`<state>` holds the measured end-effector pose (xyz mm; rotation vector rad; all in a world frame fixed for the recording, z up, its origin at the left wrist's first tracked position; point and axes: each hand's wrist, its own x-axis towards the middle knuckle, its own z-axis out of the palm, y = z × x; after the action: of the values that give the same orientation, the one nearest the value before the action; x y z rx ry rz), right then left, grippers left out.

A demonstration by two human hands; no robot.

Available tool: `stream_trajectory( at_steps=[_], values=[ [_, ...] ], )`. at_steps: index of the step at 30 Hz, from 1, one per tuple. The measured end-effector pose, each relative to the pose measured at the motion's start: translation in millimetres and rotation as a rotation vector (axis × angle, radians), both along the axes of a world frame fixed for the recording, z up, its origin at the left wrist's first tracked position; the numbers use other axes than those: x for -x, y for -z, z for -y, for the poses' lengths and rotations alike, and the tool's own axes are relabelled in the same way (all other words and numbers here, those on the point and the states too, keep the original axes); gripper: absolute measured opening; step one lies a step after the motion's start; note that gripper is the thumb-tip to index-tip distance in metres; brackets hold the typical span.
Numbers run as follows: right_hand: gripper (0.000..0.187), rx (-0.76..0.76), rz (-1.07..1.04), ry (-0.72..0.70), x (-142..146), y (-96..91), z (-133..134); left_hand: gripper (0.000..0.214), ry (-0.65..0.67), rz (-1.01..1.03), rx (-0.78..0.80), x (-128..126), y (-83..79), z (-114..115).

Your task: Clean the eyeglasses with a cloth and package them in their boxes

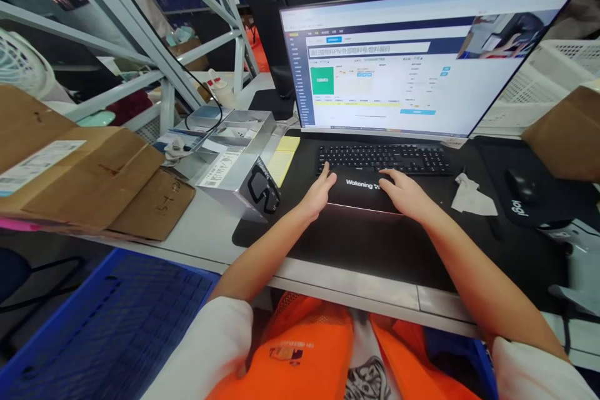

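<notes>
A flat black box (360, 190) printed "Wakening" lies on the black desk mat (365, 244), just in front of the black keyboard (384, 158). My left hand (319, 190) presses against the box's left end, fingers together and stretched forward. My right hand (404, 192) rests on the box's right end, fingers curved over its top edge. Both hands grip the box between them. A large monitor (412, 62) behind the keyboard shows a form page with a green square.
An open silver "Wakening" carton (234, 156) and yellow sticky notes (284, 159) sit left of the mat. A flattened cardboard box (79, 169) lies far left, a blue crate (107, 325) below it. A crumpled tissue (471, 197), a mouse (520, 184) and another cardboard box (569, 131) are right.
</notes>
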<state>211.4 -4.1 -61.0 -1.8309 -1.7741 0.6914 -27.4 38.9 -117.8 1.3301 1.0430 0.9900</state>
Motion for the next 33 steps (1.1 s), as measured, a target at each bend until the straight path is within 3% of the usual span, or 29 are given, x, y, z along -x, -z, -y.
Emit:
stream_trajectory(
  at_steps=[3, 6, 11, 15, 17, 18, 20, 22, 24, 27, 29, 33],
  values=[
    [0.051, 0.009, 0.167, -0.098, 0.9, 6.5, -1.5, 0.059, 0.056, -0.148, -0.079, -1.0, -7.1, 7.1],
    [0.053, -0.074, 0.285, -0.180, 6.1, 13.7, -0.8, 0.062, 0.026, -0.262, -0.186, -3.1, -5.5, 8.1],
    [0.051, -0.182, 0.404, -0.369, 14.7, 15.9, 5.3, 0.052, -0.026, -0.308, -0.180, -9.8, 0.2, 2.5],
    [0.088, -0.181, 0.523, -0.434, 17.7, 15.5, 11.9, 0.057, -0.029, -0.424, -0.511, -4.5, -31.1, 32.4],
    [0.093, -0.213, 0.579, -0.419, 18.1, 17.1, 12.9, 0.046, -0.019, -0.460, -0.717, 10.9, -52.3, 58.9],
    [0.090, -0.232, 0.597, -0.413, 18.0, 18.2, 12.7, 0.041, -0.092, -0.474, -0.791, 22.2, -60.3, 71.5],
    [0.082, -0.264, 0.612, -0.419, 17.3, 20.4, 11.0, 0.038, -0.445, -0.514, -0.847, 50.4, -67.1, 89.9],
    [0.078, -0.297, 0.612, -0.437, 16.1, 22.4, 8.5, 0.054, -0.826, -0.561, -0.799, 82.3, -61.5, 95.8],
    [0.076, -0.335, 0.605, -0.453, 15.2, 23.9, 6.1, 0.079, -0.966, -0.590, -0.708, 112.9, -49.1, 90.7],
    [0.074, -0.403, 0.582, -0.477, 13.6, 23.4, 3.4, 0.094, -0.906, -0.559, -0.573, 146.8, -35.8, 73.4],
    [0.072, -0.479, 0.549, -0.453, 12.4, 20.0, 2.8, 0.092, -0.898, -0.404, -0.508, 158.8, -38.0, 60.1],
    [0.071, -0.719, 0.385, -0.295, 12.9, 9.6, 7.7, 0.086, -0.851, 0.296, -0.274, 154.1, -59.6, 27.9]
  ],
)
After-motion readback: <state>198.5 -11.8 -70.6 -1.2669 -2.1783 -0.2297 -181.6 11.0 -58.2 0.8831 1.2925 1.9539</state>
